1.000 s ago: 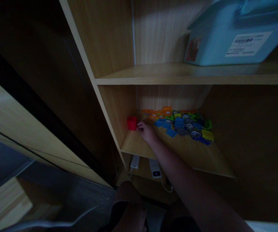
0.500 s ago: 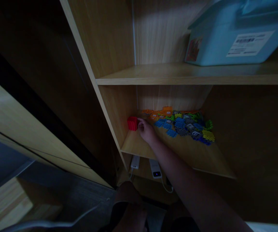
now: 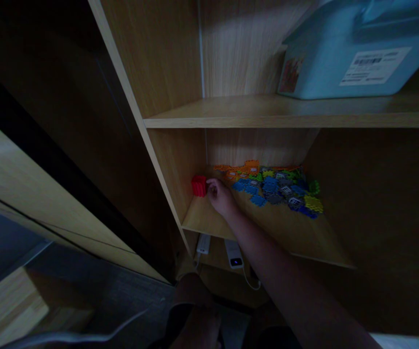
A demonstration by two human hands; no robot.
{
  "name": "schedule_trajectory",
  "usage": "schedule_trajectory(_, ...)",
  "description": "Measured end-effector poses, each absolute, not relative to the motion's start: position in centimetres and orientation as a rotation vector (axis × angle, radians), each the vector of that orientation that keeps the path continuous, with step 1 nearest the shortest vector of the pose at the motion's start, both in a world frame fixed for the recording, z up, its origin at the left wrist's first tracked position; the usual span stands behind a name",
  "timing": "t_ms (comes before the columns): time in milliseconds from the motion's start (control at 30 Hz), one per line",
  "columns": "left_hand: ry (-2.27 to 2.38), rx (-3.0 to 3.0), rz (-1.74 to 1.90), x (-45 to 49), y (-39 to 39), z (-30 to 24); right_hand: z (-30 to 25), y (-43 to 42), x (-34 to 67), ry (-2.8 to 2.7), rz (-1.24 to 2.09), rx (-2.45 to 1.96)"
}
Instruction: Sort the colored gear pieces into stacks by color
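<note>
My right hand (image 3: 218, 195) reaches onto the middle shelf from the lower right. Its index finger is stretched toward a red stack of ridged plastic pieces (image 3: 199, 185), the other fingers are loosely bent, and nothing shows in its grasp. The fingertip is right at the stack's right side; I cannot tell whether it touches. The red stack stands by the left wall of the shelf. To the right of the hand lie stacks of toothed, gear-like plastic pieces: orange (image 3: 252, 167), blue (image 3: 270, 184) and yellow (image 3: 314, 203). Low in the view, my left hand (image 3: 209, 322) rests dimly by my legs, its fingers unclear.
A light-blue lidded box (image 3: 329, 68) with a label stands on the upper shelf (image 3: 238, 111). Under the middle shelf (image 3: 209, 215) lie a white device with a small display (image 3: 234, 254) and another white device (image 3: 203, 244), both with cables. A dark cabinet partition rises at left.
Very little differs. My right hand stays beside the red stack, with only a slight shift of the fingers and of the camera view.
</note>
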State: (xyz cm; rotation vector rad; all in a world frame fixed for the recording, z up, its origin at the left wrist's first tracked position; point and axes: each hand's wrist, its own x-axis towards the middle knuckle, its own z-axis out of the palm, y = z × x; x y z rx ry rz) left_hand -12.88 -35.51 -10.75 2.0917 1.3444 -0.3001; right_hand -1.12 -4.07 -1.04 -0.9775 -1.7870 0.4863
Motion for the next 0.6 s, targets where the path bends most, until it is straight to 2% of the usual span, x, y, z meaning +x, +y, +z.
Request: schedule_trajectory(600,1.35,2.091,-0.3,-13.01,-35.6,-11.07,-1.12,-4.26,-1.31,-1.744,0.477,-1.014)
